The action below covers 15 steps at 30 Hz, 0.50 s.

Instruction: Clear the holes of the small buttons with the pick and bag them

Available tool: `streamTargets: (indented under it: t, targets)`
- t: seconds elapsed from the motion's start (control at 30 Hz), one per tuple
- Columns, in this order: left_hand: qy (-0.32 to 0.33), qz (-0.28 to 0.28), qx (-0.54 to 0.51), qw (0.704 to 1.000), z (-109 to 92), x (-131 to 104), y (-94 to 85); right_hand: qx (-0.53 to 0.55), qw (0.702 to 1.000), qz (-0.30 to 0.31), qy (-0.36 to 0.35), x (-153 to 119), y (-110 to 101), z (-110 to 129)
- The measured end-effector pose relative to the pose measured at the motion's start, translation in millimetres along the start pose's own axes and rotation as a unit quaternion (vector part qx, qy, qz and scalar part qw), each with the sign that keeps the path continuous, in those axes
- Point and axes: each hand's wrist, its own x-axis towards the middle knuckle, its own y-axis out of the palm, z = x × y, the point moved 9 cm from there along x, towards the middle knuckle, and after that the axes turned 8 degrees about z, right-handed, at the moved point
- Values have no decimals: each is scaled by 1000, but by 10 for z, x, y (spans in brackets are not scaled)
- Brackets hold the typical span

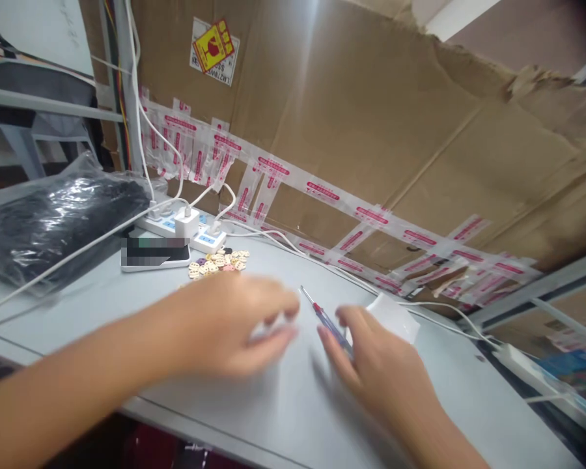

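My left hand [239,322] hovers over the table, slightly blurred, with its fingers curled and a gap between them and the thumb. Nothing shows in that gap. A screwdriver [329,322] with a clear bluish handle, a red collar and a thin metal shaft points up and to the left. Around its handle, my right hand [378,358] has thumb and forefinger apart, one on each side. No firm grip on the handle is visible, and its rear end is hidden by the hand. Small cream, pink and purple button-like pieces [219,262] lie in a pile beyond my left hand.
A white-edged phone [178,262] lies by a power strip [208,241] with a plugged-in charger [186,223]. White cables run along the cardboard wall [351,130]. A plastic-wrapped black bundle [63,215] sits left. A white sheet [395,318] lies behind my right hand on the grey table [293,417].
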Motion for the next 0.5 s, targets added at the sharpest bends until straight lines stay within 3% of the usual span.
streamTargets:
  t: [0.1,0.17,0.23,0.37,0.4,0.5]
  targets:
    - [-98,96,47,989,472,566,-169,-142,981,94,91,507,168,-255]
    - [-158,189,61,967,731,675,-145,-154,978,115,87,639,334,-263]
    - [-194,241,64,949,875,602,-84,-152,980,104,69,652,471,-249]
    - [-314,282,81,903,1151,242,62,-142,984,101,46,595,626,-297]
    - [-321,260,82,907,1188,221,51,-136,985,102,44,596,633,-315]
    - [-347,297,65,887,1315,166,166,-111,988,97,49,618,618,-362]
